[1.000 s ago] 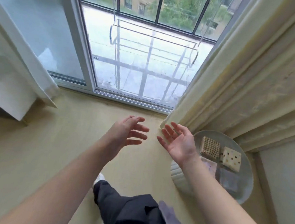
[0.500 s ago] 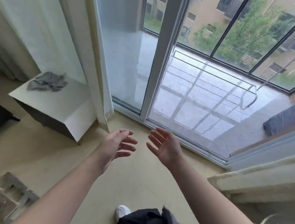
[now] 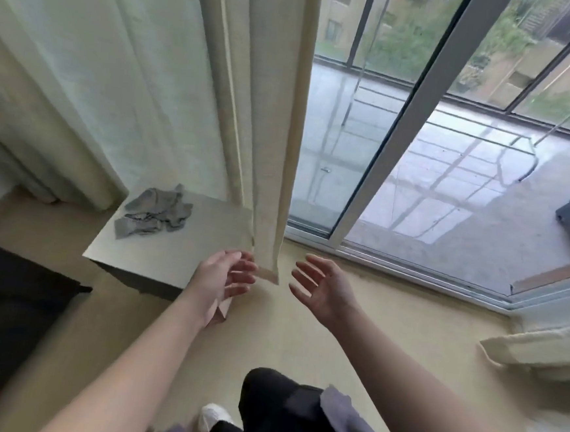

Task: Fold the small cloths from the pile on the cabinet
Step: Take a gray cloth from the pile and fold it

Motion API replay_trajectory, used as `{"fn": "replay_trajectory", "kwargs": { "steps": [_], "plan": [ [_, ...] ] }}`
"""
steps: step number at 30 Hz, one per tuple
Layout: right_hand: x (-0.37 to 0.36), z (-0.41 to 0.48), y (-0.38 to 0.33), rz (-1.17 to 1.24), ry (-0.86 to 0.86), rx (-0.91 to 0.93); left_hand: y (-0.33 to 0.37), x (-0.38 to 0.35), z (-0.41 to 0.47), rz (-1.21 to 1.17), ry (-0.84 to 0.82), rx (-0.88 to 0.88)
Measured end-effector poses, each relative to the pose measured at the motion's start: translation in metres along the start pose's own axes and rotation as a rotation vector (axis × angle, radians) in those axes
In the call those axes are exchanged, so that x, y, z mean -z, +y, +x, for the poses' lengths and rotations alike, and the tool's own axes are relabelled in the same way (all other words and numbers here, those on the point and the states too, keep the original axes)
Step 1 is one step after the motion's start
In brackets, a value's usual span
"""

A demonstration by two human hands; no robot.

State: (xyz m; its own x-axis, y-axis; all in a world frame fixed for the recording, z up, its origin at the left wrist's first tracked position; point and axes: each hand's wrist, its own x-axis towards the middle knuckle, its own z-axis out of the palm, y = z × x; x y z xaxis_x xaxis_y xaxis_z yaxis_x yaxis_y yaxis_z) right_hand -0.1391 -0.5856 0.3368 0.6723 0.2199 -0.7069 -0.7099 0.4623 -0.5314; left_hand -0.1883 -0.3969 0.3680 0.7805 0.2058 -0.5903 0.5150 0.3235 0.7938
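Both arms are reaching out ahead of us. Left hand [image 3: 219,280] is hovering over the front right corner of the cabinet [image 3: 179,241], fingers loosely spread and slightly bent, gripping nothing; its fingertips are sitting just beside the hem of the beige curtain [image 3: 275,147]. Right hand [image 3: 322,287] is hanging above the floor [image 3: 300,346], palm turned toward the left hand, fingers wide, also holding nothing. The pile of small grey cloths [image 3: 156,214] is lying crumpled near the back left corner of the cabinet top, well apart from both hands. Past the curtain, the sliding glass door [image 3: 393,149] is showing a balcony. Our white shoe [image 3: 213,418] is standing on the floor below
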Motion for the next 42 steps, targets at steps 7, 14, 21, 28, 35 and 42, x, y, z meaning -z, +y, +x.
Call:
{"fn": "replay_trajectory", "kwargs": {
  "steps": [7, 14, 21, 28, 35, 42],
  "plan": [
    [-0.109, 0.092, 0.029, -0.01, 0.013, -0.033, 0.045, 0.113, 0.103, -0.072, 0.115, 0.071],
    [-0.214, 0.184, 0.06, -0.172, 0.061, -0.132, 0.082, 0.215, 0.197, 0.002, 0.193, 0.147],
    [-0.294, 0.273, 0.117, -0.299, 0.22, -0.143, 0.078, 0.318, 0.323, 0.457, 0.121, 0.27],
    [-0.327, 0.364, 0.176, -0.25, 0.354, -0.177, 0.05, 0.377, 0.453, 0.989, -0.01, 0.247],
    [-0.323, 0.424, 0.219, -0.234, 0.35, -0.218, 0.011, 0.369, 0.507, 1.44, -0.049, 0.08],
    [-0.317, 0.432, 0.228, -0.252, 0.335, -0.204, 0.006, 0.379, 0.529, 1.418, 0.041, -0.115]
  ]
}}
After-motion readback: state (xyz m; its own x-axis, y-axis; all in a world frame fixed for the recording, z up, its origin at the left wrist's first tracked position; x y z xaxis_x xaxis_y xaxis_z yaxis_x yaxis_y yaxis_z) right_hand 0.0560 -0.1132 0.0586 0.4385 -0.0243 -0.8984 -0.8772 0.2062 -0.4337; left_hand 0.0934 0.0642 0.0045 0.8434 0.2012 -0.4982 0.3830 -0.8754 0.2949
